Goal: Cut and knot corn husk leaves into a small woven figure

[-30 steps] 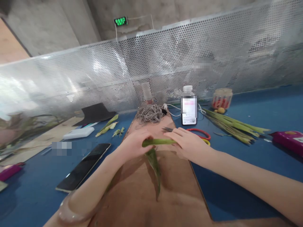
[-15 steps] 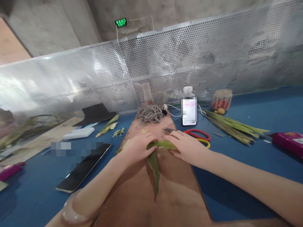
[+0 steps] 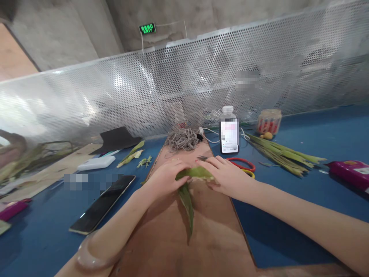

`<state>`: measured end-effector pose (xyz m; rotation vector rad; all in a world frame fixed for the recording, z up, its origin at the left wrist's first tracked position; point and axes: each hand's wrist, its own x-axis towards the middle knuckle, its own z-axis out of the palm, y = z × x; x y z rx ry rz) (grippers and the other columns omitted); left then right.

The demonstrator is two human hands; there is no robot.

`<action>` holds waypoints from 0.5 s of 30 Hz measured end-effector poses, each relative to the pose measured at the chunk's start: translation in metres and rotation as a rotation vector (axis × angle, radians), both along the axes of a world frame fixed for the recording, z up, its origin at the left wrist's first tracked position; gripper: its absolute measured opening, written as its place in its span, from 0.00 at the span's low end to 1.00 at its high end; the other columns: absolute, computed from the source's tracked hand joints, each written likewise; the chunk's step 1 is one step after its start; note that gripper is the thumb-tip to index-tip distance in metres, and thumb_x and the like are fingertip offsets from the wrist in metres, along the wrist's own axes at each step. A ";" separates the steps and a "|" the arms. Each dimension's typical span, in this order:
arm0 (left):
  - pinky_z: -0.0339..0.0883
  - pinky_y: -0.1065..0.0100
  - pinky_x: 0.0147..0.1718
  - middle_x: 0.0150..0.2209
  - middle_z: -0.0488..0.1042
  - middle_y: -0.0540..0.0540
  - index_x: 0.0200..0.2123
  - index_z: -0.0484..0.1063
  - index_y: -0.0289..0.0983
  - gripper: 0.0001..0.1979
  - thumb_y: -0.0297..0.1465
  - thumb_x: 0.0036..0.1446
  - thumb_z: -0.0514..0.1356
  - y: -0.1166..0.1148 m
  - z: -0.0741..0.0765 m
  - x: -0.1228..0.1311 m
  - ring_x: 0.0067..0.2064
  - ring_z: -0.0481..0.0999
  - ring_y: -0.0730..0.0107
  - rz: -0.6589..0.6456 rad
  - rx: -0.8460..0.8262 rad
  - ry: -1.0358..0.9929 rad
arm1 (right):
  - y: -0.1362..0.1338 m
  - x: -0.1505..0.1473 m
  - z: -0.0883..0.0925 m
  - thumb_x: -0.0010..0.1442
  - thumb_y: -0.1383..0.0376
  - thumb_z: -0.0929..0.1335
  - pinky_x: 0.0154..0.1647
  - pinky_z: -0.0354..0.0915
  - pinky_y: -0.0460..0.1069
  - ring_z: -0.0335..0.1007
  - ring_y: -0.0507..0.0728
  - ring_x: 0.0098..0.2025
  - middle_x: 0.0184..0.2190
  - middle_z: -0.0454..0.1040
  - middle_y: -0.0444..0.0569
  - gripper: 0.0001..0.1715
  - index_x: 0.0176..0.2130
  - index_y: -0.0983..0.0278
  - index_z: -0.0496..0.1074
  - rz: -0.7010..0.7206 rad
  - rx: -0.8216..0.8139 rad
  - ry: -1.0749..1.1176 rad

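Note:
My left hand (image 3: 168, 175) is closed over a long green leaf (image 3: 197, 172), its thumb pressed on the near side. At the leaf's other end, my right hand (image 3: 227, 175) has its fingers curled around it. The leaf lies stretched and partly folded between both hands, above the wooden board (image 3: 184, 250). A pointed dark-green tail (image 3: 187, 211) hangs toward me from under my left thumb. Just behind my right hand lie scissors (image 3: 245, 164) with red and yellow handles, partly hidden by it.
Grey cord (image 3: 184, 139) is heaped at the board's far end. A propped phone (image 3: 229, 135), a jar (image 3: 269, 122) and a leaf bundle (image 3: 282, 154) stand or lie right. A dark phone (image 3: 103, 206) lies left. A perforated metal screen (image 3: 201, 77) closes the back. Another person's arm shows far left.
The leaf between my hands has turned and spread a little, showing a paler lower edge. My right hand has shifted slightly over the scissors. At far left, another person's arm has moved.

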<state>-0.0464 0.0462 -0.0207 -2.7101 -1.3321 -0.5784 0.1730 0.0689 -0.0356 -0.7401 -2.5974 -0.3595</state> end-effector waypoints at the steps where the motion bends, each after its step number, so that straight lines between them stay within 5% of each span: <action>1: 0.61 0.62 0.44 0.40 0.72 0.44 0.41 0.69 0.37 0.12 0.31 0.52 0.55 0.000 0.000 0.000 0.42 0.69 0.63 -0.002 0.005 -0.006 | 0.000 0.000 0.000 0.50 0.70 0.65 0.43 0.63 0.59 0.59 0.63 0.46 0.47 0.64 0.57 0.35 0.57 0.68 0.53 0.001 -0.001 -0.002; 8: 0.62 0.62 0.44 0.40 0.73 0.44 0.41 0.69 0.37 0.12 0.30 0.53 0.54 0.000 0.000 -0.001 0.43 0.69 0.63 0.014 0.001 0.016 | -0.001 -0.001 0.004 0.52 0.73 0.63 0.46 0.62 0.57 0.60 0.62 0.46 0.46 0.65 0.58 0.30 0.55 0.71 0.55 0.041 -0.036 0.012; 15: 0.61 0.63 0.43 0.39 0.72 0.44 0.40 0.69 0.37 0.11 0.30 0.54 0.53 0.002 -0.001 -0.004 0.42 0.69 0.64 0.033 -0.005 0.045 | 0.002 -0.003 0.003 0.52 0.72 0.65 0.41 0.64 0.55 0.64 0.59 0.38 0.35 0.70 0.57 0.03 0.29 0.70 0.69 0.095 -0.040 0.077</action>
